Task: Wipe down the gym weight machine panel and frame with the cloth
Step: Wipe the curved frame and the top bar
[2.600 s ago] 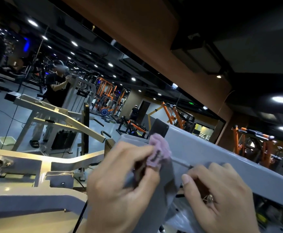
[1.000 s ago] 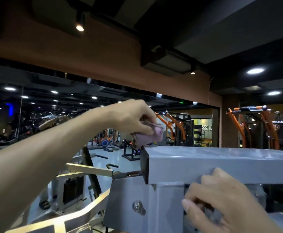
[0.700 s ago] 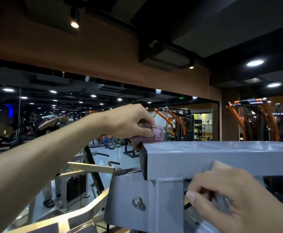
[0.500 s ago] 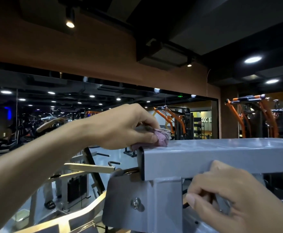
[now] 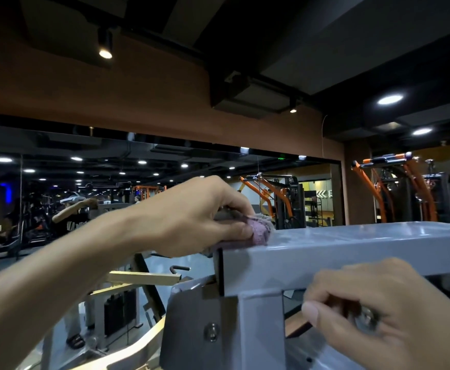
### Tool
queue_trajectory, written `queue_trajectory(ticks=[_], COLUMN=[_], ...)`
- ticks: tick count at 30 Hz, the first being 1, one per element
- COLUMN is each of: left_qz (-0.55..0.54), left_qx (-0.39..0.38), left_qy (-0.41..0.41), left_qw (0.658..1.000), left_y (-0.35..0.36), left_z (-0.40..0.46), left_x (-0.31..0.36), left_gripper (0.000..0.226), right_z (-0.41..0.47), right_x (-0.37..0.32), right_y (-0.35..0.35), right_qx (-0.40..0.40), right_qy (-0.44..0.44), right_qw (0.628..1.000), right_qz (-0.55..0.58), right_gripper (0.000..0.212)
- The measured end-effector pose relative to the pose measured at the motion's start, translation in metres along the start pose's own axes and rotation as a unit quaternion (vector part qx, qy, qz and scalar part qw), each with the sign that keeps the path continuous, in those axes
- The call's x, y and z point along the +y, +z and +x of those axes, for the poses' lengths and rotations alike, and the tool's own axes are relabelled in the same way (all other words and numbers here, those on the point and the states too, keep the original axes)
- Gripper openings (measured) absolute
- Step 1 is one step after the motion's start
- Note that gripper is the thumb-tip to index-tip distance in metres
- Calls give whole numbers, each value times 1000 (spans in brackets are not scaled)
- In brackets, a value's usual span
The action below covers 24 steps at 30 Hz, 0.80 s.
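A grey steel frame beam (image 5: 352,249) of the weight machine runs level across the right half of the view. My left hand (image 5: 192,217) grips a bunched pink-purple cloth (image 5: 258,231) and presses it on the beam's top face at its left end. Below the beam sits a grey bracket plate (image 5: 192,329) with a bolt. My right hand (image 5: 386,311) is under the beam at lower right, fingers curled around a part of the machine that they mostly hide.
A wall mirror (image 5: 58,196) behind the machine reflects the gym and a person with a raised arm. Orange-framed machines (image 5: 394,188) stand at the back right. Cream-coloured bars (image 5: 144,277) of a machine lie lower left. A brown wall band and dark ceiling are overhead.
My left hand lifted the cloth from the sloping panel up to the beam's left end, then slid it onto the top face and a little rightward. My right hand stayed under the beam.
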State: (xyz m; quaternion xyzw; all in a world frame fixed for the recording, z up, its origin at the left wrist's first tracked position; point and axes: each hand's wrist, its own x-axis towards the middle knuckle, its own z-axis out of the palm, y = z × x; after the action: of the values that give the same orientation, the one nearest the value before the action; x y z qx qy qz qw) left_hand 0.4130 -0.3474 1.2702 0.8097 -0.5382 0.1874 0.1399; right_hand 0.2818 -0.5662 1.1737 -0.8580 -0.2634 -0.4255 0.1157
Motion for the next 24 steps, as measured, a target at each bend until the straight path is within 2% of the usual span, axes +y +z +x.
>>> queue_trajectory(ticks=[3,6,15,19,24], left_qz=[21,20,-81,-125,-226], left_qx=[40,56,32,58,104], left_qy=[-22,-32,77,86,26], left_qw=[999,998,993,987,968], left_y=[13,23,10,13,16], left_z=[12,15,-9,-20,-46], left_x=[-3,-2,17,12,6], left_gripper=[12,13,9,16,20], right_z=[7,17,56,77,79], right_x=[1,1,3,-3,-21], right_y=[-12,-24,-62,-46,-15], right_qx=[18,38,74,34,-114], right_qy=[-4,-1,18,48,14], right_qw=[999,999,997,998,992], right_qz=[32,31,7,1,-46], right_gripper=[25,26,25,13,16])
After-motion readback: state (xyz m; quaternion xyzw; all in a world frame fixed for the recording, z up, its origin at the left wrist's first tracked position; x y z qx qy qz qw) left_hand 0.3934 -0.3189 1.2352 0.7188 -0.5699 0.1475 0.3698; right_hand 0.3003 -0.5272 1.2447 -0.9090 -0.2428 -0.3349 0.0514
